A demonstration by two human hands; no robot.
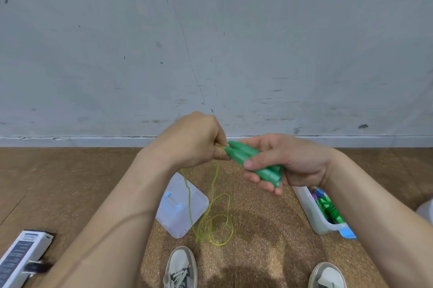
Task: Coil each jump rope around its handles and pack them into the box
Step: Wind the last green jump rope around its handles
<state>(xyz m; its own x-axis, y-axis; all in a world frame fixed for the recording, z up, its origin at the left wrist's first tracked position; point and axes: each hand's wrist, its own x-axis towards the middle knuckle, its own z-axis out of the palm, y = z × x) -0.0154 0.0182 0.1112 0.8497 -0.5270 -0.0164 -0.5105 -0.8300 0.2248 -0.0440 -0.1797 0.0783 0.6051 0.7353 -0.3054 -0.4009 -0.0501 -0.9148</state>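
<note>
At the bottom edge of the frame two grey-white sneakers (180,267) stand on the speckled brown floor (257,217), and at the lower left lies a white and dark blue carton (18,257), partly blurred. Just above the shoes, in the lower centre, the yellow-green rope (214,222) pools in loose loops on the floor, one strand crossing the clear plastic lid (181,205) that lies flat beside it. At the lower right stands the clear box (314,212), mostly hidden behind the right forearm, with green and pink coiled ropes (328,208) already inside. From the pile the rope rises to the middle of the frame, where both hands meet in the air. The right hand (288,161) is clamped around the two green handles (253,162), which are held side by side with their tapered ends pointing toward the left hand. The left hand (196,140) is closed in a pinch at those tapered tips, gripping the rope where it leaves the handles. Behind the hands, a pale baseboard (93,141) runs across the frame, and above it a scuffed grey wall (210,30) fills the upper half.
</note>
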